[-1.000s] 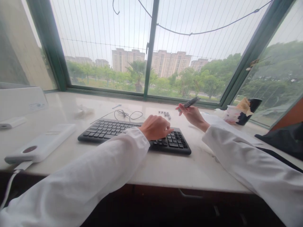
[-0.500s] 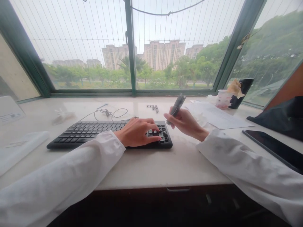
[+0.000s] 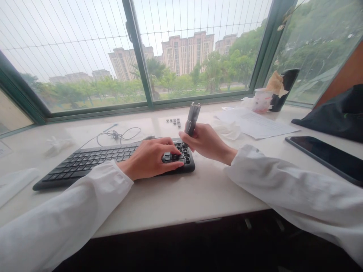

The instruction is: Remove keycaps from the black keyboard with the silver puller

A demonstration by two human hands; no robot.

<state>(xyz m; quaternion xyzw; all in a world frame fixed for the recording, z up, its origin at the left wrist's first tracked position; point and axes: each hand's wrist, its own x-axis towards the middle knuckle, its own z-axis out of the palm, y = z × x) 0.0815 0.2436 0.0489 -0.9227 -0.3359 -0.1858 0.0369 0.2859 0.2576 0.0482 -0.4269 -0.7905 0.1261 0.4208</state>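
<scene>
A black keyboard [image 3: 93, 160] lies across the white desk, with some keycaps gone from its number pad at the right end. My left hand [image 3: 153, 158] rests over that end, thumb and index finger apart and touching the keys. In my right hand [image 3: 208, 143] is a dark keycap puller [image 3: 193, 118], held upright just above the number pad. Its thin wires reach down to the keys near my left fingertips; whether they hook a key I cannot tell. Several loose keycaps [image 3: 175, 121] lie on the desk behind the keyboard.
A coiled cable [image 3: 115, 135] lies behind the keyboard. To the right are a crumpled tissue [image 3: 227, 129], printed paper [image 3: 255, 124], a paper cup [image 3: 262, 101], a dark phone [image 3: 326, 155] and a black bag [image 3: 334, 117]. A green-framed window [image 3: 138, 56] stands behind.
My right hand has brought the keycap puller leftward over the number pad, its wires now down among the keys. My left hand stays on the keyboard. The whole view has tilted and shifted.
</scene>
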